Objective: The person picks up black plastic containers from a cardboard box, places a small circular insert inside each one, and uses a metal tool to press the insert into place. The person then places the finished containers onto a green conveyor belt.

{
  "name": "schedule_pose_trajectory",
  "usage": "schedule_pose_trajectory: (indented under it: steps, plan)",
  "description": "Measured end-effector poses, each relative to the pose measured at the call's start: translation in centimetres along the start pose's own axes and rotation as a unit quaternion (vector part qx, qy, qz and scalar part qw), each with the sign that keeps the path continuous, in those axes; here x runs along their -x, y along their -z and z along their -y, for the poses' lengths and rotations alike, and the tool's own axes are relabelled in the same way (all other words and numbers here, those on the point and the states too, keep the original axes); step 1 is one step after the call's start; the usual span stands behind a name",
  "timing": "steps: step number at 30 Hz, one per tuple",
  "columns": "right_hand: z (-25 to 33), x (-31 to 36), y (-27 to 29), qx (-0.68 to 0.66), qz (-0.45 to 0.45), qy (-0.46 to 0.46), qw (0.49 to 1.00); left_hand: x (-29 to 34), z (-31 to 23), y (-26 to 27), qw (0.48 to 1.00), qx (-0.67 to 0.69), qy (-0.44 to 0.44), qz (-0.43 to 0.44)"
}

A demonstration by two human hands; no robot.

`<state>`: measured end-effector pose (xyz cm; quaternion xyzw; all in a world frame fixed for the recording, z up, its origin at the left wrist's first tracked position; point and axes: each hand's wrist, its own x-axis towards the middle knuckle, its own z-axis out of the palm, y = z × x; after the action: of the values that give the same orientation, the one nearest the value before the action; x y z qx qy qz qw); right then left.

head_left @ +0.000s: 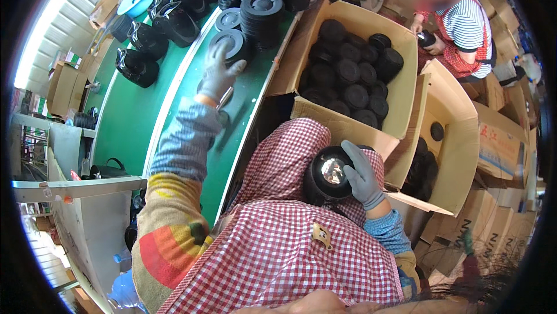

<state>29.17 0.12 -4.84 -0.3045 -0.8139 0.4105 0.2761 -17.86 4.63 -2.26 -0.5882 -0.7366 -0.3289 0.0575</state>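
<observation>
My left hand (218, 73), in a grey glove, reaches over the green table with thumb and fingers apart. Its fingertips lie at the near edge of a flat, round black disc (229, 41); I cannot tell whether they touch it. A small shiny metal piece (225, 98) shows beside the wrist, its kind unclear. On my lap, against a red-checked apron (278, 250), rests a glossy black rounded pot (332, 173). My right hand (362, 178), gloved too, holds the pot at its right side.
Stacked black discs (262, 15) stand past my left hand, with several glossy black jugs (176, 24) to their left. A cardboard box (400, 111) of round black parts (348, 70) sits ahead of my lap, a second box (458, 163) right of it. Another person (458, 30) works at far right.
</observation>
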Motion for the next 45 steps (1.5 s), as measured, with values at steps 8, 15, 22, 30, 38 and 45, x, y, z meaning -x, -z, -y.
schedule_pose_trajectory:
  steps: [8, 15, 22, 30, 38, 45]
  plan:
    - [-0.1, -0.8, 0.0, -0.004, 0.008, -0.017, 1.000, -1.6, 8.8, -2.4, 0.980, -0.147, -0.124, 0.058]
    - [3.3, -3.2, 4.5, 0.090, -0.149, 0.025, 0.984, 1.4, -2.1, 5.6, 0.978, 0.196, -0.060, 0.040]
    - [4.9, -5.8, 4.6, -0.298, 0.017, -0.057, 0.953, 6.4, -15.2, 2.2, 0.736, 0.474, -0.174, 0.450]
    - [1.2, -0.4, 1.3, -0.201, -0.052, 0.069, 0.976, 12.0, -19.1, -4.0, 0.719, 0.578, -0.144, 0.359]
    - [1.5, -0.2, 1.3, -0.056, -0.063, 0.110, 0.990, 13.9, -19.5, -6.1, 0.758, 0.550, -0.236, 0.261]
    - [0.8, -0.6, 1.0, -0.014, -0.073, 0.123, 0.990, 13.8, -19.0, -7.0, 0.757, 0.531, -0.270, 0.268]
